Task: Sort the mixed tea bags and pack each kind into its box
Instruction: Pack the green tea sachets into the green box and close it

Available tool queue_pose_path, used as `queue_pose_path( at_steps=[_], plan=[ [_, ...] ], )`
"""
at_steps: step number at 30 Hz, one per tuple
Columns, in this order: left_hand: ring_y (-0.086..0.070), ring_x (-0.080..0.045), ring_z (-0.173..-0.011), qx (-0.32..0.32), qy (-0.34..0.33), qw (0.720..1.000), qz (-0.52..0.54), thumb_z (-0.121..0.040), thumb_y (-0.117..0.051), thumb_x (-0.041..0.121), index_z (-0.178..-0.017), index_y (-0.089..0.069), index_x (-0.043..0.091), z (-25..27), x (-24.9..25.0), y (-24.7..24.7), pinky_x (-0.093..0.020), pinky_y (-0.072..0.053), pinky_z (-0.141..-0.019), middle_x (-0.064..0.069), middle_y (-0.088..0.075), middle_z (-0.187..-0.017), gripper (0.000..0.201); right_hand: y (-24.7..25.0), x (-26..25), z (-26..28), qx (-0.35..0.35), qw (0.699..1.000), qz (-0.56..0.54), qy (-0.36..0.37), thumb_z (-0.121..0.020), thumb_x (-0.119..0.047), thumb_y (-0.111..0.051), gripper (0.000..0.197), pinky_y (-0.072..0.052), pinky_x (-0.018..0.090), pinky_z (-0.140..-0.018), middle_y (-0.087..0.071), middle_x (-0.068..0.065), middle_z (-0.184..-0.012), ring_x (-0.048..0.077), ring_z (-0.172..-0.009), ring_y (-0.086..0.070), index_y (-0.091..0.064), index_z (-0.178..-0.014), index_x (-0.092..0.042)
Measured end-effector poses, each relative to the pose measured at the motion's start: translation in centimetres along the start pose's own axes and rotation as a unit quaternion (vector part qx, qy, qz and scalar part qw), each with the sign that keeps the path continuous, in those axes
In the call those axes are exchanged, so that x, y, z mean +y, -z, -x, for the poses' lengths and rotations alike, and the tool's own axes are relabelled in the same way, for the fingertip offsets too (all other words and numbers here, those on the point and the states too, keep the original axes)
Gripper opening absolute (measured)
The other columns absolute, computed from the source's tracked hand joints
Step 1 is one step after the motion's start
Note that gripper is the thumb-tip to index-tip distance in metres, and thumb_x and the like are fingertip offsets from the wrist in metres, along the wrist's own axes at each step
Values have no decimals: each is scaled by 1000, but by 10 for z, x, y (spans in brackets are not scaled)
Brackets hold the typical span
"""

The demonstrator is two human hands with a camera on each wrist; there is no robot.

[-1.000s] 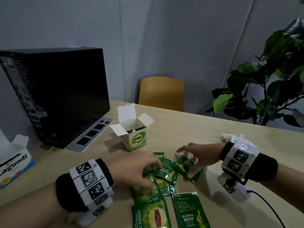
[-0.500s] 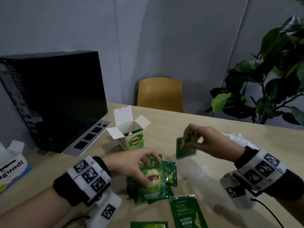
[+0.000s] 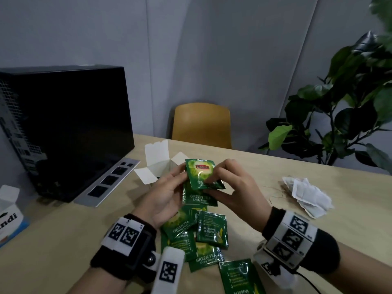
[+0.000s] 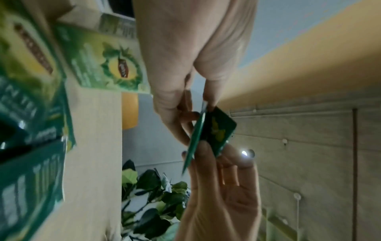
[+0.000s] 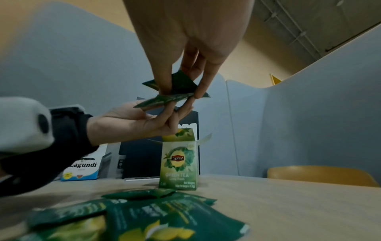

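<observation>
Two green tea sachets are held together in the air, one [image 3: 199, 172] overlapping the other [image 3: 198, 198]. My left hand [image 3: 180, 181] grips their left edge and my right hand [image 3: 220, 185] pinches them from the right, thumb on the upper sachet. The left wrist view shows the sachets [image 4: 216, 130] edge-on between both hands. Through the right wrist view my right hand [image 5: 181, 86] pinches them above the left hand's fingers [image 5: 171, 112]. The open green tea box [image 3: 157, 168] [image 5: 178, 163] stands just behind. Several more green sachets [image 3: 191, 230] lie below my hands.
A white and blue Lagundi box [image 3: 8, 217] stands open at the far left. Several white unwrapped tea bags [image 3: 307, 194] lie at the right. A black computer tower [image 3: 63, 124] fills the left rear, with a yellow chair [image 3: 201, 124] and a plant [image 3: 350, 102] beyond the table.
Each hand picked a green sachet off the pile and lifted it. The hands have now come together in front of the green tea box, stacking the two sachets.
</observation>
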State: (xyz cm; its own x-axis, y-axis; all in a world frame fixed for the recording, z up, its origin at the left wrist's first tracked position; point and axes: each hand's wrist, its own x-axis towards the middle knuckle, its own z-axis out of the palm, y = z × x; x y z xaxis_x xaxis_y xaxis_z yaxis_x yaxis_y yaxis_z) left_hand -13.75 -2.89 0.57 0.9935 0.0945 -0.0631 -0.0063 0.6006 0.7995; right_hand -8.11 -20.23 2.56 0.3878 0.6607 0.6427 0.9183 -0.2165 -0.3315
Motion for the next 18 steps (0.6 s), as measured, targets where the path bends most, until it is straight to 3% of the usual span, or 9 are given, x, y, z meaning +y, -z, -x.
queue_pose_path(
  at_steps=[3, 4, 6, 9, 12, 14, 16, 17, 18],
  plan=[
    [-65, -27, -101, -40, 16, 996, 76, -87, -52, 38, -116, -65, 4, 2, -6, -1, -38, -54, -86, -19, -66, -115, 46, -6, -1, -6, 9, 1000, 4, -11, -76, -12, -73, 14, -46, 24, -70, -56, 7, -89, 22, -81, -55, -67, -86, -8],
    [-64, -28, -105, -62, 17, 993, 94, -86, -56, 38, -114, -66, 4, 3, -8, -1, -39, -52, -92, -19, -65, -116, 45, -9, -1, -6, 11, 1000, 3, -11, -75, -12, -73, 13, -44, 21, -70, -56, 7, -89, 21, -81, -55, -66, -86, -7],
    [-61, -32, -109, -95, 25, 987, 131, -77, -71, 24, -112, -66, 0, 2, -15, 1, -44, -48, -97, -23, -62, -118, 43, -13, -1, -6, 5, 1000, 11, -2, -74, -10, -74, 13, -41, 17, -69, -57, 8, -88, 17, -80, -51, -66, -85, -6],
    [-58, -34, -109, -94, 45, 984, 148, -74, -67, 3, -122, -61, 6, 0, -20, 4, -47, -46, -96, -22, -58, -123, 49, -15, -3, -7, -36, 999, 29, 23, -74, -11, -74, 13, -42, 20, -65, -57, 7, -87, 12, -79, -46, -65, -83, -6],
    [-63, -31, -100, -90, 43, 984, 146, -76, -51, -2, -134, -50, 24, -3, -20, 9, -43, -56, -76, -18, -62, -120, 63, -12, -6, -6, -108, 993, 20, 36, -81, -29, -67, 20, -46, 23, -69, -57, 2, -90, 13, -82, -50, -67, -87, -11],
    [-64, -36, -103, -112, 55, 980, 156, -77, -44, -9, -139, -42, 20, -2, -21, 12, -53, -56, -75, -21, -63, -119, 68, -4, -5, -3, -99, 995, -20, -7, -84, -36, -61, 23, -47, 19, -71, -55, -5, -88, 9, -82, -52, -66, -87, -14],
    [-57, -41, -114, -142, 59, 975, 161, -77, -40, -15, -140, -39, 20, -1, -23, 15, -61, -52, -78, -21, -57, -129, 72, 10, 1, 1, -72, 993, -58, -79, -85, -33, -61, 17, -49, 19, -70, -55, -8, -84, 4, -75, -52, -63, -86, -16],
    [-56, -42, -115, -147, 54, 975, 160, -74, -42, -18, -139, -41, 23, -1, -24, 16, -61, -52, -77, -19, -56, -131, 76, 19, 5, 5, -105, 986, -61, -113, -84, -34, -62, 16, -51, 22, -70, -55, -9, -85, 4, -75, -53, -60, -89, -19],
    [-57, -41, -114, -149, 48, 975, 157, -70, -45, -19, -137, -43, 24, -2, -25, 16, -58, -53, -75, -17, -58, -129, 79, 27, 9, 9, -186, 970, -54, -144, -82, -36, -63, 20, -53, 24, -73, -54, -11, -91, 3, -79, -54, -58, -96, -22]
  ],
)
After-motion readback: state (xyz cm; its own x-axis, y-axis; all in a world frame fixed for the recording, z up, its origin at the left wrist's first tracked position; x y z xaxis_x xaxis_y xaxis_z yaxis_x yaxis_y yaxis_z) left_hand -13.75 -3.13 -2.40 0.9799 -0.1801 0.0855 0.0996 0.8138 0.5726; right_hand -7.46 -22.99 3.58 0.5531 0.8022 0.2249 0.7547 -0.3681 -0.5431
